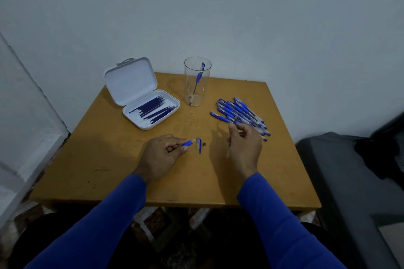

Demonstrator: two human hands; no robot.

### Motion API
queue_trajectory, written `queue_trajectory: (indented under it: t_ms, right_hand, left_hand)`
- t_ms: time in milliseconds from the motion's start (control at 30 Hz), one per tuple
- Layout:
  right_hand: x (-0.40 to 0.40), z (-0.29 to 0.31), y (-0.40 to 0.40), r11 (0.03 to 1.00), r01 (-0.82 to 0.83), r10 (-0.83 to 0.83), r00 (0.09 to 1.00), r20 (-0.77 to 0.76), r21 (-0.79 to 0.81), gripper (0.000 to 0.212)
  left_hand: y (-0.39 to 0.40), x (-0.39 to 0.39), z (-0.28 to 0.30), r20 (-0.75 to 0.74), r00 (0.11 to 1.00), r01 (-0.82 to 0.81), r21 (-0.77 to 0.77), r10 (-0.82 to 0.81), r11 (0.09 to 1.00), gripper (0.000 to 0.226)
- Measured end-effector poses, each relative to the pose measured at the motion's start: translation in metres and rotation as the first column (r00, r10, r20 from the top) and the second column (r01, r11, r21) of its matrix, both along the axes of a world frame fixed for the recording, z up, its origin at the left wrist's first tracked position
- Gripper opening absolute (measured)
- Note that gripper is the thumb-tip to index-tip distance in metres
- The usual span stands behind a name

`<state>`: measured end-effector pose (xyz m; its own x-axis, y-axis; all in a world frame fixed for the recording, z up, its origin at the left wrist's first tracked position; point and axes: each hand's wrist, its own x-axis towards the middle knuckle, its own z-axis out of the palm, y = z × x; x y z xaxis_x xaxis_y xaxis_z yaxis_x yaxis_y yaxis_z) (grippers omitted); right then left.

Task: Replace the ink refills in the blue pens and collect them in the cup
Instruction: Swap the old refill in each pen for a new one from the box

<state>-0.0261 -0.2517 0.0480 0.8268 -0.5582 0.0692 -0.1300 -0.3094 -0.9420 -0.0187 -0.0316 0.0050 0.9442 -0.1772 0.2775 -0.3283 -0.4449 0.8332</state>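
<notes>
One pen stands in the cup. My left hand pinches a blue pen piece, mostly hidden in my fingers. My right hand curls at the pen pile; whether it grips anything I cannot tell.

The table is showing a plain yellow-brown top. The case is looking white, its refills dark blue. The cup is showing clear, with one blue pen in it. The pile of pens is showing blue grips and caps on clear barrels. The sleeves are showing bright blue. The wall is looking pale grey-blue. The floor is showing a brown-and-white pattern.
</notes>
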Motion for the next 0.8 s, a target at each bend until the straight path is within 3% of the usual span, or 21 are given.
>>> queue_trajectory:
  t_ms: [100, 200, 333, 800]
  right_hand:
    - [-0.01, -0.007, -0.017, 0.968, -0.023, 0.001, 0.996, -0.089, -0.249, 0.03]
    - [-0.018, -0.015, -0.03, 0.928, -0.079, 0.005, 0.98, -0.199, -0.363, 0.029]
    - [-0.023, -0.021, -0.036, 0.916, -0.145, 0.013, 0.943, -0.332, -0.374, 0.026]
    - [-0.015, -0.025, -0.038, 0.881, -0.225, 0.044, 0.915, -0.402, -0.416, 0.028]
  left_hand:
    - [0.0, 0.0, 0.001, -0.011, 1.0, 0.001, 0.034, 0.0, 0.999, 0.027]
    - [0.0, 0.0, 0.001, -0.007, 1.0, -0.001, 0.059, 0.001, 0.998, 0.027]
    - [0.0, -0.001, 0.003, -0.016, 1.0, -0.003, 0.074, 0.004, 0.997, 0.029]
    - [0.001, 0.0, 0.001, -0.012, 1.0, -0.007, 0.073, 0.007, 0.997, 0.028]
